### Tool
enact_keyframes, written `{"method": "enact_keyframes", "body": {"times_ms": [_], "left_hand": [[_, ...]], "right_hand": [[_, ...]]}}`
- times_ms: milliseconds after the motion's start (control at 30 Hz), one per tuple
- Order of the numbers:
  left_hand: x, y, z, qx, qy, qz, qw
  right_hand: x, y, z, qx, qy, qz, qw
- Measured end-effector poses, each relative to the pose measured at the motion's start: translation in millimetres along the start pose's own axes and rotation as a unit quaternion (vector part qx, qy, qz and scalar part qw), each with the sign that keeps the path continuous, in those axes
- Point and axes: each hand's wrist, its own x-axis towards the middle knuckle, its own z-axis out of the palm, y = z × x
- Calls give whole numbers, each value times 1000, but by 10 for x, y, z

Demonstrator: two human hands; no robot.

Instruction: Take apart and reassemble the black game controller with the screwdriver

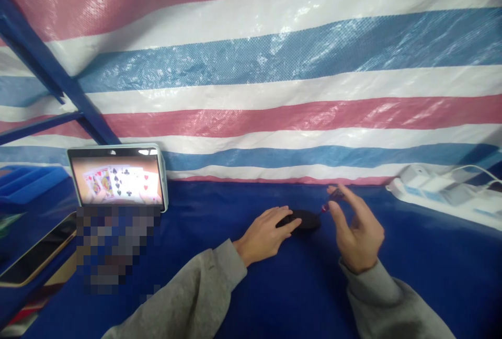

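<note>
My left hand [269, 234] lies over the left side of a flat, round black object [308, 221] on the blue tabletop, its fingers holding the edge. To the right, my right hand [356, 229] is raised a little above the table, with thumb and index finger pinched. Between those fingertips sits a small, dark reddish-purple thing [326, 207], slender and blurred, its kind unclear. Its lower end points down toward the black object's right edge; whether they touch I cannot tell.
A tablet [120, 181] showing playing cards stands at the left. Beside it lie a phone [41, 250] and a blue tray [33, 184]. A white power strip [447, 203] with plugged-in adapters is at the right. Striped sheeting [259, 67] hangs behind the table [274, 297].
</note>
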Motion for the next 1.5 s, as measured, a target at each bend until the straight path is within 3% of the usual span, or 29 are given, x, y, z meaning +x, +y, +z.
{"method": "enact_keyframes", "body": {"times_ms": [133, 267, 433, 600, 767, 900, 1067, 1233, 1367, 1500], "left_hand": [[-5, -8, 15, -1, 0, -1, 1000], [-6, -9, 13, 0, 0, 0, 1000], [-2, 1, -4, -2, 9, 1, 1000], [-3, -1, 2, 2, 10, 5, 1000], [-1, -4, 11, 1, 4, 0, 1000], [7, -1, 1, -4, 10, 5, 1000], [7, 0, 3, 1, 10, 4, 1000], [3, -5, 7, 5, 5, 5, 1000], [4, -2, 1, 9, -2, 0, 1000], [3, 0, 4, 11, 3, 5, 1000]], "right_hand": [[26, -3, -5, -12, 42, -21, 999], [28, -11, -5, 21, -9, 1, 1000], [41, -19, -2, -8, 25, -23, 999], [39, -11, -6, 11, -40, -9, 999], [24, 13, -2, -1, 7, -29, 1000], [29, 0, -8, 23, -43, 12, 999], [53, -11, -23, -23, 8, -23, 999], [52, -41, -26, 11, -37, -17, 999], [46, -39, -27, -2, -12, -22, 1000], [43, -14, -24, 2, -58, 3, 998]]}}
